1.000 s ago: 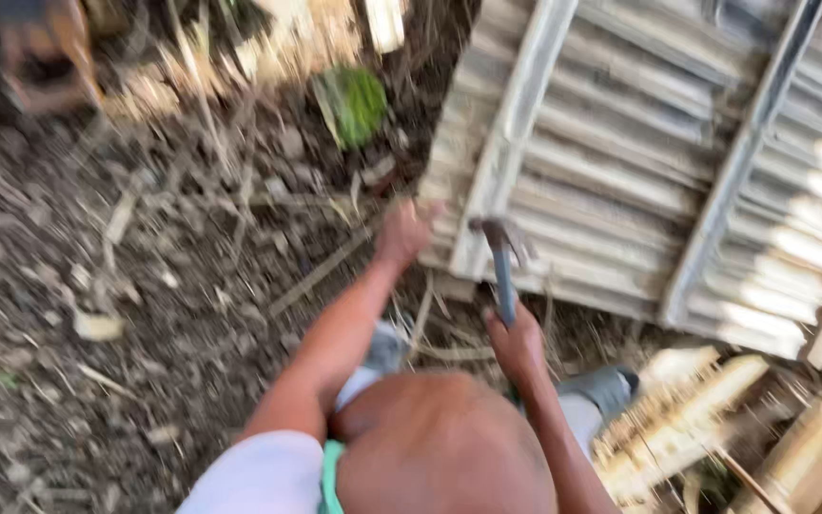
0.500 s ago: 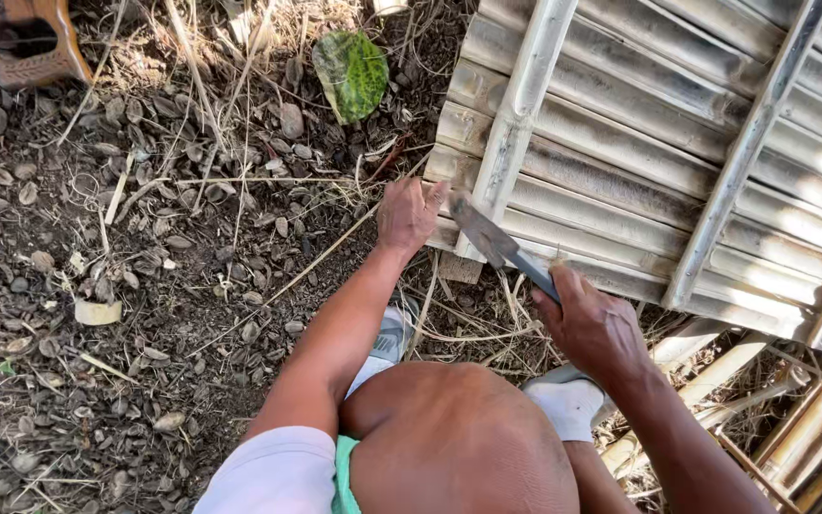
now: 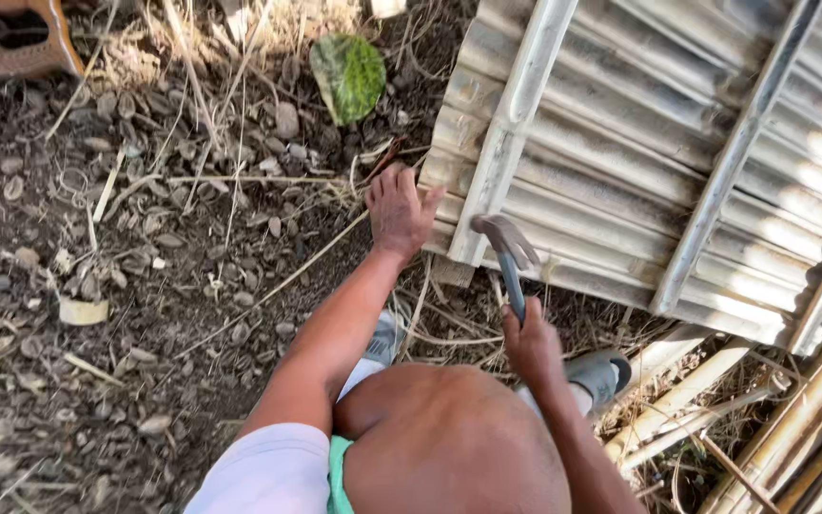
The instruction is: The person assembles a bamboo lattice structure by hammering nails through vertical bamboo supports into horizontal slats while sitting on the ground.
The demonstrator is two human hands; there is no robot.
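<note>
My left hand presses flat on the near left corner of a panel of split bamboo slats lying on the ground. My right hand is closed around the blue handle of a claw hammer. The hammer's metal head sits against the lower end of a pale wooden batten that crosses the slats, just right of my left hand. My bare knee fills the bottom middle, and grey shoes show below the hammer.
Bare soil with dry leaves, twigs and grass stalks covers the left. A green leaf lies at the top. A brown block with a hole sits top left. Loose bamboo poles lie at bottom right. A second batten crosses the panel.
The hammer has swung from a slanted position further right to upright, its head now at the batten's lower end. My right hand moved left and down. My left hand stayed on the panel corner.
</note>
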